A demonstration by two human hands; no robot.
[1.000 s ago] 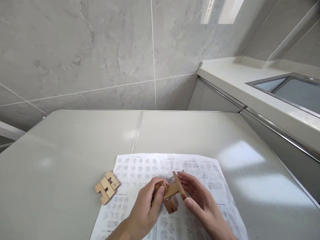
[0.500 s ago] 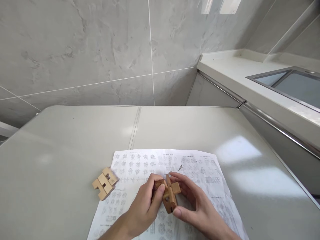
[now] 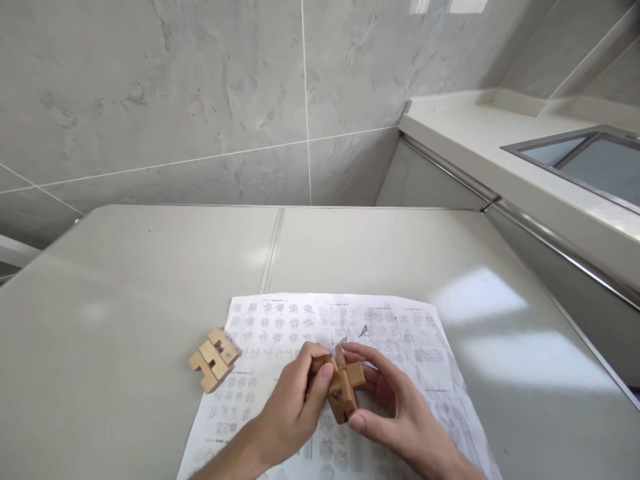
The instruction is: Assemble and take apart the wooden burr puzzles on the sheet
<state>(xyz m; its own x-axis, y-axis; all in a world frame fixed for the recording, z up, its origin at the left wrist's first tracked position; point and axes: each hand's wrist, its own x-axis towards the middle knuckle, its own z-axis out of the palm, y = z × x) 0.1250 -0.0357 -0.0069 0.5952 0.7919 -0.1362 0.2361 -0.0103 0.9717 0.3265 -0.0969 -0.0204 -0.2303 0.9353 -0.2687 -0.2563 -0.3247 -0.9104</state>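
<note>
Grey wall tiles [image 3: 215, 80] face me; over the diagram sheet [image 3: 447, 400], my left hand [image 3: 287, 410] grips crossed wooden bars [image 3: 346, 385], my right hand [image 3: 397, 410] pinching one lengthwise (part-joined, I judge); a separate block cluster [image 3: 221, 364] lies untouched.

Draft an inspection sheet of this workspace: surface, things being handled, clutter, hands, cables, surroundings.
Surface: pale table with a seam; a creased printed sheet lies on it.
Things handled: crossed wooden pieces held over the sheet; lighter wooden block group at its left edge.
Clutter: nothing seen beyond these.
Hands: left hand grips the pieces; right hand has thumb and index finger on them.
Cables: nothing seen.
Surroundings: grey tiled wall; white counter at right.
</note>
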